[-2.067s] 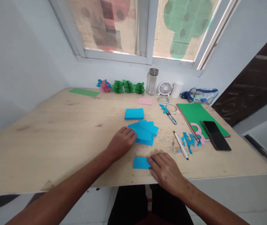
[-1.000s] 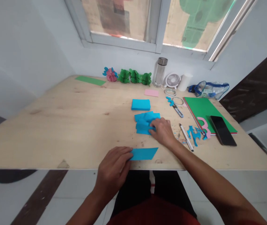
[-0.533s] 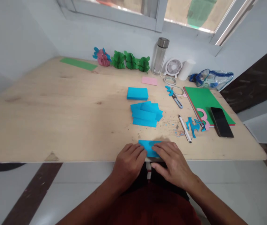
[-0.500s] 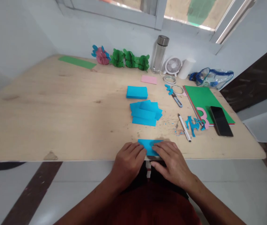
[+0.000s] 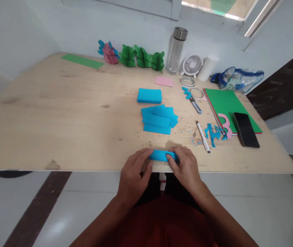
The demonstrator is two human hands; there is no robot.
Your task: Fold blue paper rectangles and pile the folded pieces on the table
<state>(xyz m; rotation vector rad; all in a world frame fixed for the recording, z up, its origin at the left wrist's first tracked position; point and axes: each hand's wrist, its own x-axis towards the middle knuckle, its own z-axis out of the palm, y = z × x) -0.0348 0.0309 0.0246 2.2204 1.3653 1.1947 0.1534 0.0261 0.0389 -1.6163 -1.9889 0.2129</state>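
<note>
A narrow strip of blue paper (image 5: 159,155), seemingly folded lengthwise, lies at the table's front edge between my hands. My left hand (image 5: 134,171) has its fingertips closed on the strip's left end. At the right end, my right hand (image 5: 186,164) grips the paper, thumb in front and fingers behind. Just beyond is a loose fan of blue paper pieces (image 5: 158,120), and behind that a neat stack of blue paper (image 5: 149,95). A white pen (image 5: 203,136) and blue paper scraps (image 5: 214,134) lie to the right of my hands.
On the right are a phone (image 5: 246,129), green paper sheets (image 5: 222,103), a cutter (image 5: 196,105) and tape rolls (image 5: 187,81). A glass bottle (image 5: 176,51), small fan (image 5: 192,65) and green paper ornaments (image 5: 142,56) stand along the wall. Pink paper (image 5: 163,81) lies nearer.
The blue paper has gone from a wider flat piece to a narrow strip. My right thumb has come up onto its front. The view has shifted slightly.
</note>
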